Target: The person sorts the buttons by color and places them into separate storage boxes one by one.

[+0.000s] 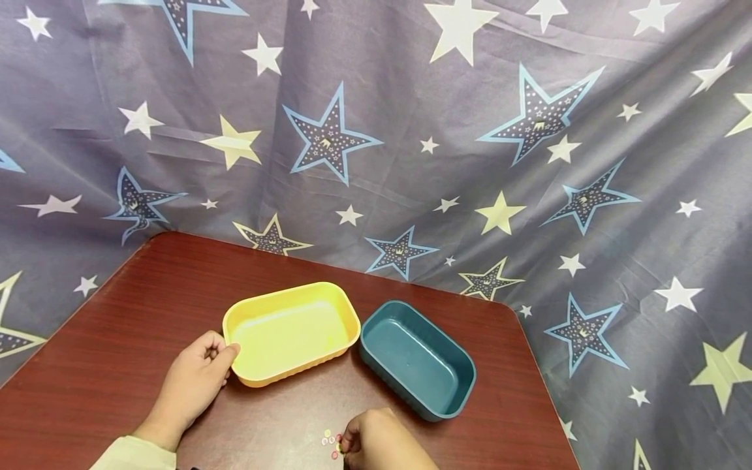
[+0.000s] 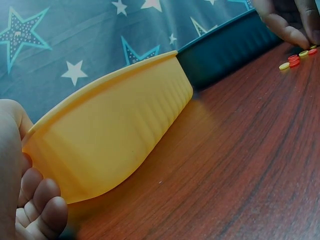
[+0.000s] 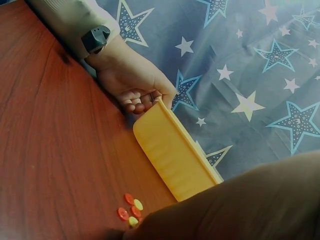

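My left hand (image 1: 196, 377) grips the near left end of a yellow plastic tray (image 1: 290, 336), with the thumb over its rim and the other fingers curled below on the outside. Low in the head view, my right hand (image 1: 384, 440) reaches down to the table with its fingertips right at a small cluster of flat round discs. These are red and yellow, such as the yellow disc (image 2: 284, 66) at the cluster's edge and a red disc (image 3: 123, 214). I cannot tell whether a disc sits between the right fingertips.
A dark teal plastic tray (image 1: 411, 359) stands to the right of the yellow one, their near corners almost meeting. Both rest on a reddish-brown wooden table (image 1: 117, 339). Behind it hangs a grey curtain (image 1: 399, 117) printed with stars.
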`<state>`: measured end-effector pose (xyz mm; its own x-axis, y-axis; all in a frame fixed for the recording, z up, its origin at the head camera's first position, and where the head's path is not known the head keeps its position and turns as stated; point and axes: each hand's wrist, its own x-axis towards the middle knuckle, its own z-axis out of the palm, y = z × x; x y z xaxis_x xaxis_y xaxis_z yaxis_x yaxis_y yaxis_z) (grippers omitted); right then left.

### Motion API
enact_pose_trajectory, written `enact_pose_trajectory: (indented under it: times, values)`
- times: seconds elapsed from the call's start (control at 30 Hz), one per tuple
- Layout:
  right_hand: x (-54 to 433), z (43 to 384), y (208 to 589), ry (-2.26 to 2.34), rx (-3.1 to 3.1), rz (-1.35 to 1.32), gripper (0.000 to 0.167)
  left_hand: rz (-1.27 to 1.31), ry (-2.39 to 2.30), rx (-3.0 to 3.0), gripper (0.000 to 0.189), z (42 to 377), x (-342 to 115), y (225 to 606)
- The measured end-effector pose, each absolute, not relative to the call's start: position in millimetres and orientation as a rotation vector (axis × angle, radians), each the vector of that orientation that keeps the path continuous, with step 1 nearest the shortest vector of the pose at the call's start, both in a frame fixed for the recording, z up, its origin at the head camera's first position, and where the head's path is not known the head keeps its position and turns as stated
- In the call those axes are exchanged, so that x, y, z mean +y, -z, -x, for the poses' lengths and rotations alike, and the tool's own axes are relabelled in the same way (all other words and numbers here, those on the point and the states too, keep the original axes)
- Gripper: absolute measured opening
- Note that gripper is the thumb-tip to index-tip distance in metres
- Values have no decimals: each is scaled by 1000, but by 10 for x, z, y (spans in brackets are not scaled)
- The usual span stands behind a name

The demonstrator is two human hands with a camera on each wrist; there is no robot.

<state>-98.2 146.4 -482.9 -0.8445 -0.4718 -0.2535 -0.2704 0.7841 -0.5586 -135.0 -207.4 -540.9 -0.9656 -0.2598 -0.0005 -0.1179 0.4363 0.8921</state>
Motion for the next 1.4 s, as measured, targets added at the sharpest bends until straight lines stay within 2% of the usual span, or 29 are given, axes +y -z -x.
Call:
enact_pose_trajectory:
  times: [0.27, 0.93, 1.2, 1.4]
  values:
    - [1450, 1069, 4753, 502, 2572, 579, 28, -329, 1568, -2543, 36, 1344, -2074, 5397]
    - [1517, 1026, 4909, 723, 2620, 607, 35, -316, 1582, -2529, 36, 1329, -2068, 5372]
    - [1598, 1200, 4973, 1102, 2507, 667, 22, -322, 1585, -2524, 36, 1351, -2078, 5414]
    - [1638, 1313, 4866, 1346, 2445, 555, 16, -327, 1574, -2535, 36, 1356, -2082, 5426]
